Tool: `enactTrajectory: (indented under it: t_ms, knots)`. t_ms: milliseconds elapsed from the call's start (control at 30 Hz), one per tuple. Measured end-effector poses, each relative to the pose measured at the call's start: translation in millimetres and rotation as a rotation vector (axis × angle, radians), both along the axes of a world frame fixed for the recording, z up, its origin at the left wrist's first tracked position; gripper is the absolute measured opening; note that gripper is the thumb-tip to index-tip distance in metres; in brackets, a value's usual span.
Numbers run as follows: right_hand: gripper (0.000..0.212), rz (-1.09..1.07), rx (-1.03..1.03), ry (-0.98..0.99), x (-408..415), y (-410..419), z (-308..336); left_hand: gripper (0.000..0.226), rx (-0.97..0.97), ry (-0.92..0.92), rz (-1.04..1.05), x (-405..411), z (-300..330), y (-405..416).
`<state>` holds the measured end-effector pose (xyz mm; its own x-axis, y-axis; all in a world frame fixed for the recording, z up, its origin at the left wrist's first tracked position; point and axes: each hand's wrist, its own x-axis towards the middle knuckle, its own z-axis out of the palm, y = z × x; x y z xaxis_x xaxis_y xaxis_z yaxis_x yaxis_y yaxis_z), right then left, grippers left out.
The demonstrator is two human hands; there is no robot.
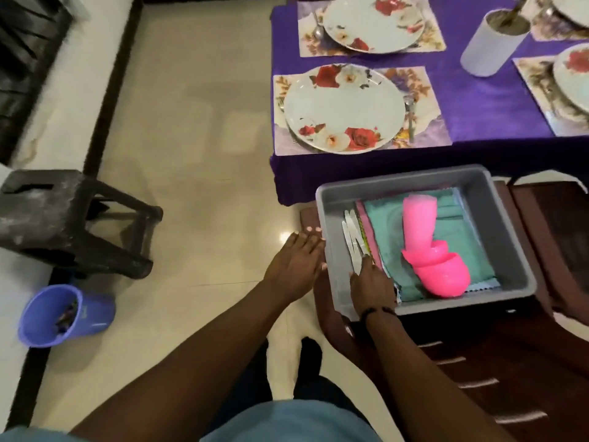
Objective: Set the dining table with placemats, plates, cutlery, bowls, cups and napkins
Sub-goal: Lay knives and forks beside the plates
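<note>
Right hand (371, 282) fingers on knives (353, 240), left hand (294, 260) flat

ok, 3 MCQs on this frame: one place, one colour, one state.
1. Where does the bin sit?
A. on the floor
B. on a chair
C. on the table

2. What colour are the cups in the bin?
A. pink
B. blue
C. white

3. What is the right hand doing?
A. resting on a plate
B. hanging idle
C. reaching for the knives

Key: 1 B, it rests on the brown chair seat beside the table. 2 A, the stacked cups lie bright pink on the teal cloth. 3 C, its fingers lie on the knives inside the bin.
</note>
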<state>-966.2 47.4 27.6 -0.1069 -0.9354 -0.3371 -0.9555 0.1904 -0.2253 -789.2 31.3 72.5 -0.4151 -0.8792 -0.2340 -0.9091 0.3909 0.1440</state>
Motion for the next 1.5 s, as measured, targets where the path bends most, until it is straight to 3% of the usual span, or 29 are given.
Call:
enactTrajectory:
  t_ms: [333, 533, 633, 767, 967, 1300, 1500]
  knots:
    - [0.043, -0.213, 0.016, 0.024, 23.0, -43.7, -16.3, 0.060, 0.011, -0.080, -0.341, 8.0, -26.4, -102.8]
    - [0.042, -0.280, 0.022, -0.006, 30.1, -70.9, -49.4, 0.057, 0.074, -0.079, -0.378, 5.9, -57.8, -123.6]
    - [0.036, -0.320, 0.007, 0.064, 30.3, -87.9, -79.0, 0.054, 0.052, -0.009, -0.335, 10.3, -69.3, -130.8]
    - [0.024, -0.408, -0.009, 0.135, 29.1, -102.2, -104.7, 0.055, 0.045, 0.004, -0.476, 7.4, -85.5, -145.7]
    - [0.015, -0.393, -0.058, 0.218, 19.4, -105.0, -109.3, 0.059, 0.090, -0.011, -0.451, -21.3, -103.8, -175.0]
    - [0.027, -0.569, 0.192, -0.022, 40.0, -111.8, -111.5, 0.062, 0.099, -0.128, -0.448, -15.6, -114.7, -175.0]
    - [0.038, -0.485, 0.259, -0.094, 43.0, -112.4, -106.3, 0.059, 0.094, -0.070, -0.408, -19.8, -116.3, -179.9]
